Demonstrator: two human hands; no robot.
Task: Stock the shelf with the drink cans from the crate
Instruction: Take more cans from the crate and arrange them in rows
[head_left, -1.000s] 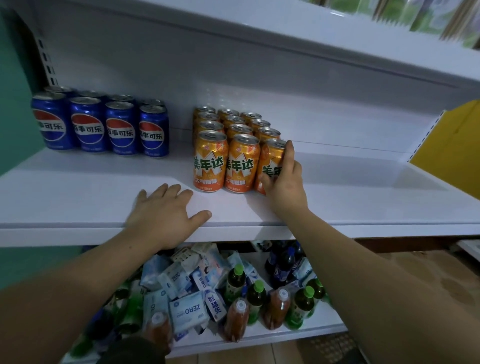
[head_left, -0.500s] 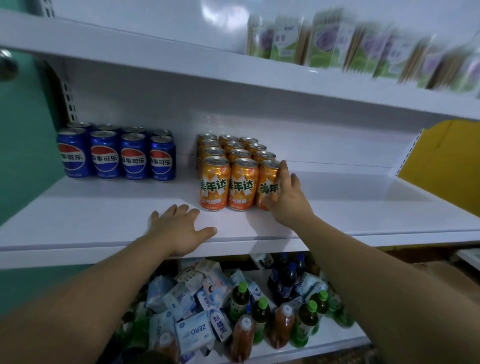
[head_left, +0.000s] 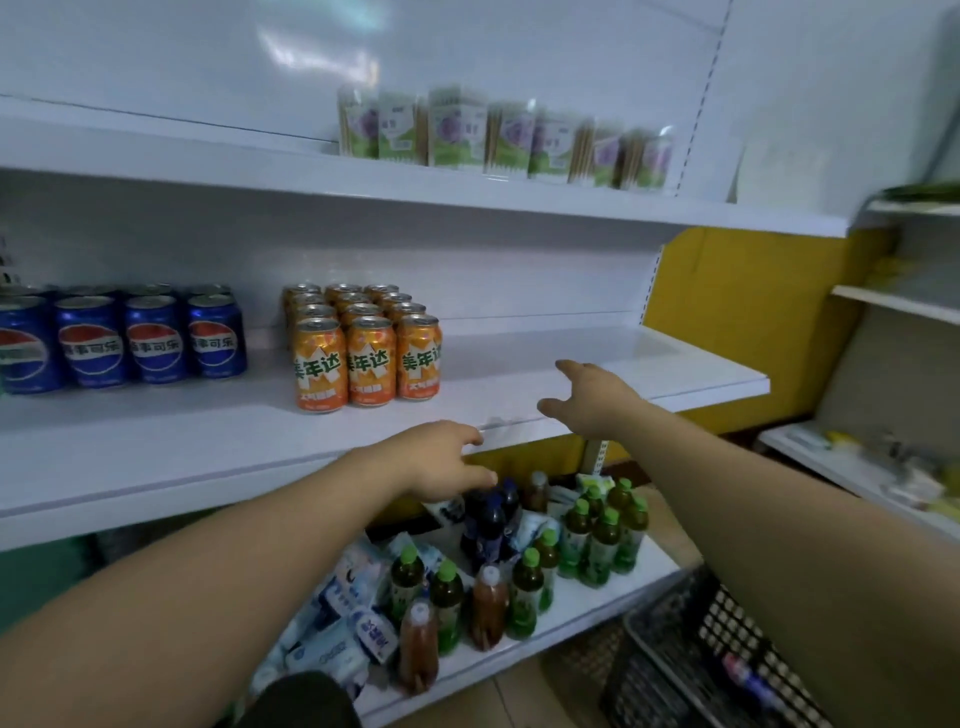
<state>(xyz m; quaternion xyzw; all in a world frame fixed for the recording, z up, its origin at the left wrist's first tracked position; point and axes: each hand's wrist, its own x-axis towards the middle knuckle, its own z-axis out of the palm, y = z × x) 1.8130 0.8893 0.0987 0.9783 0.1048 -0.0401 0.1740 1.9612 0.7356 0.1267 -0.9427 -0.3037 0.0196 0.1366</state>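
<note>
Several orange cans stand in a three-wide block on the white middle shelf, with several blue cola cans in a group to their left. My right hand hovers empty over the shelf's front edge, well to the right of the orange cans, fingers relaxed. My left hand is in front of the shelf edge, below the orange cans, also empty with loosely spread fingers. A dark plastic crate sits at the bottom right on the floor; something colourful lies inside it, blurred.
The lower shelf holds green-capped bottles, brown drink bottles and white-blue packets. The top shelf carries green and purple cartons. A yellow panel and another shelf unit stand to the right.
My right hand has let go of the rightmost orange can and moved right. My left hand lifted off the shelf. The view swung up and right, bringing the crate into sight.
</note>
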